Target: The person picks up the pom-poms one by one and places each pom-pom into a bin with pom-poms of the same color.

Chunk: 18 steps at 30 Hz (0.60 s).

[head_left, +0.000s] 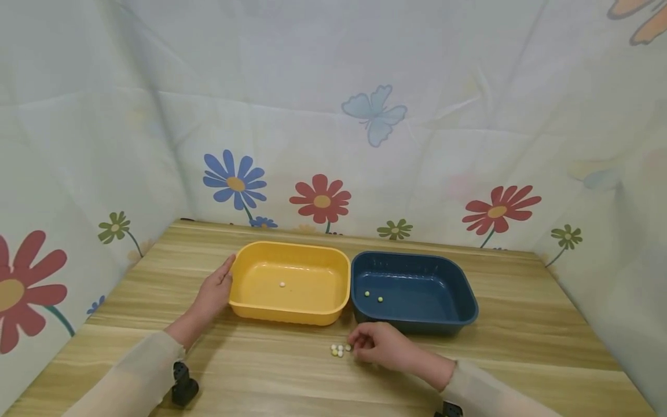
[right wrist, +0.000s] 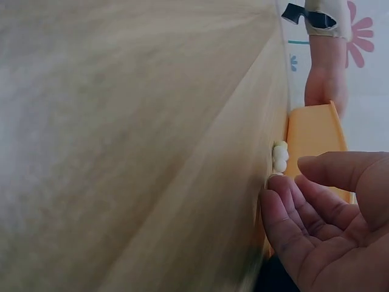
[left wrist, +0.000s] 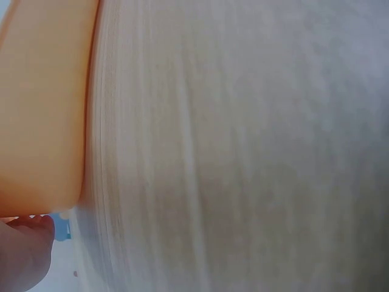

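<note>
My left hand (head_left: 215, 292) lies along the left wall of a yellow bin (head_left: 292, 317), its fingers extended against the side. One small white ball (head_left: 282, 284) sits inside that bin. My right hand (head_left: 383, 347) is low over the table in front of the blue bin (head_left: 417, 325); its fingers are bent, with a gap between thumb and fingertips. Right at those fingertips is a small pale ball (head_left: 348, 347). Just left of it lies a cluster of several white and yellow balls (head_left: 340, 348). Two yellow-green balls (head_left: 380, 299) rest in the blue bin.
The bins stand side by side on a wood-grain table (head_left: 271, 370). Behind and beside it hangs a pale cloth (head_left: 292, 133) printed with flowers and butterflies. A black wrist device (head_left: 183, 384) sits by the left sleeve (head_left: 135, 370).
</note>
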Each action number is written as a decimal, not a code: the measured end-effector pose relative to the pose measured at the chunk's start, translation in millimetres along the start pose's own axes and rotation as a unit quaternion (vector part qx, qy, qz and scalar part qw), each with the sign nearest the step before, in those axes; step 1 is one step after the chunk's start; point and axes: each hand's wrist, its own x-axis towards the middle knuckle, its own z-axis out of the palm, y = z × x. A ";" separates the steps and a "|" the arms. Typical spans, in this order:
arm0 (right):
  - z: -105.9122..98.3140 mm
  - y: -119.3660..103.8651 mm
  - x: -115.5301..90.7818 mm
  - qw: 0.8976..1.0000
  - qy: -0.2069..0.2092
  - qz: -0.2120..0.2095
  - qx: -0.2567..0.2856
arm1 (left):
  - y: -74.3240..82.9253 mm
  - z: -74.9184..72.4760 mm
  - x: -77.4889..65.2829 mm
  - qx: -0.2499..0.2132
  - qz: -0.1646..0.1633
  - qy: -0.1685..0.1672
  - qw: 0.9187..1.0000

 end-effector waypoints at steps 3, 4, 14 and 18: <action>0.5 -0.6 0.3 1.000 -0.001 -0.004 -0.013 | 0.6 0.8 -0.4 0.001 0.003 -0.001 1.000; 0.5 -0.8 0.6 1.000 -0.002 -0.007 -0.021 | 0.7 0.9 -0.6 0.001 0.004 -0.002 1.000; 3.1 -0.9 6.3 0.997 -0.005 -0.020 -0.078 | 0.1 0.3 -0.5 0.006 0.016 0.002 1.000; 4.7 -0.8 7.3 0.996 -0.006 -0.025 -0.086 | -0.3 0.4 -0.2 0.010 0.023 0.006 1.000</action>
